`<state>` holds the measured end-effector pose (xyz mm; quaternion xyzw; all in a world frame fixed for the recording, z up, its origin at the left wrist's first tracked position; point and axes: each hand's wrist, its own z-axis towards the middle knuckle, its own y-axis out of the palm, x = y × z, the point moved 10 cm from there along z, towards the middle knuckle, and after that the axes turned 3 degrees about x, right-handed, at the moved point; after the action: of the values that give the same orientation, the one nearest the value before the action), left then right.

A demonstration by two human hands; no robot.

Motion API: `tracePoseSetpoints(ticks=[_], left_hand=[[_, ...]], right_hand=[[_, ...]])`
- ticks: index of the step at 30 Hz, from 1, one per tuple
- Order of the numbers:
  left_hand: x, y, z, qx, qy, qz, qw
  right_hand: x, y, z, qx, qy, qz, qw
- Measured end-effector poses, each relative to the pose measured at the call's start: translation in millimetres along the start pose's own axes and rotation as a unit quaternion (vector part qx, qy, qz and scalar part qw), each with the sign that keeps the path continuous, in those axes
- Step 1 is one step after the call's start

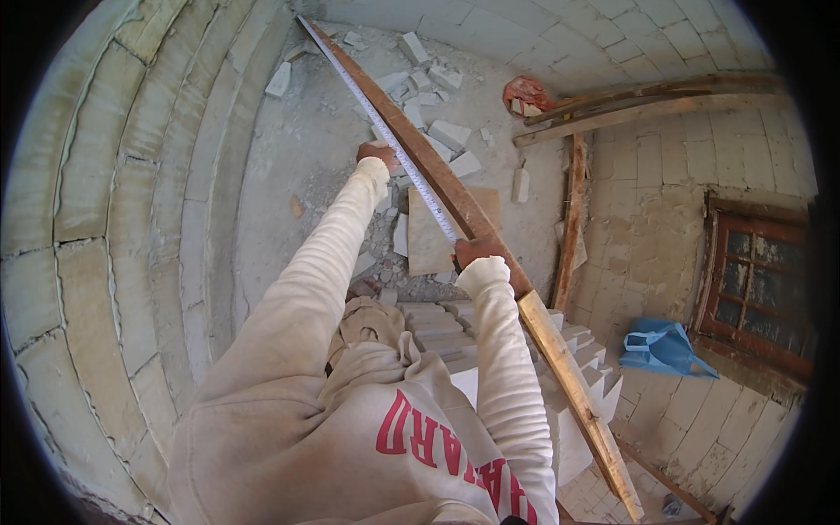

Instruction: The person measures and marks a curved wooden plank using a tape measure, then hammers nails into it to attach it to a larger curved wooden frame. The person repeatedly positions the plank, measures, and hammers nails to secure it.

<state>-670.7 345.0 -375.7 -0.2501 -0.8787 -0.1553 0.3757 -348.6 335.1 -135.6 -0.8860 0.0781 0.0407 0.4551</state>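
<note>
A long brown wooden beam (435, 173) runs slantwise from the far left corner down toward the lower right. Along its left edge lies the white blade of a tape measure (352, 86), stretched from the beam's far end to my right hand. My left hand (378, 157) is closed at the blade's edge, partway along; its fingertips are partly hidden. Nearer to me, my right hand (479, 251) is closed at the blade's near end, against the beam. A dark bit, perhaps the tape's case, shows beside its fingers. A paler wooden beam (569, 376) continues below the brown one.
Broken white blocks (451, 134) and rubble litter the floor, around a flat tan board (429, 236). Stacked pale blocks (437, 325) stand close in front of me. Block walls rise on the left and far side. At right are timber props (573, 210), a blue bag (662, 346) and a wood-framed window (752, 280).
</note>
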Motion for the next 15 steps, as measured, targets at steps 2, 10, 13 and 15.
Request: tracePoseSetpoints(ticks=[2,10,13,15], left_hand=[[-2,-2,2,0.009,-0.002,0.014,1.000],[-14,1,7,-0.012,0.001,0.003,1.000],[-18,5,0,-0.022,-0.010,-0.023,0.999],[-18,8,-3,-0.021,-0.017,-0.049,0.998]], right_hand=[[-4,-4,-3,-0.005,0.003,0.007,1.000],[0,4,10,-0.006,0.000,0.026,1.000],[2,-2,2,-0.007,0.001,0.040,0.999],[5,1,7,0.013,-0.023,0.029,0.999]])
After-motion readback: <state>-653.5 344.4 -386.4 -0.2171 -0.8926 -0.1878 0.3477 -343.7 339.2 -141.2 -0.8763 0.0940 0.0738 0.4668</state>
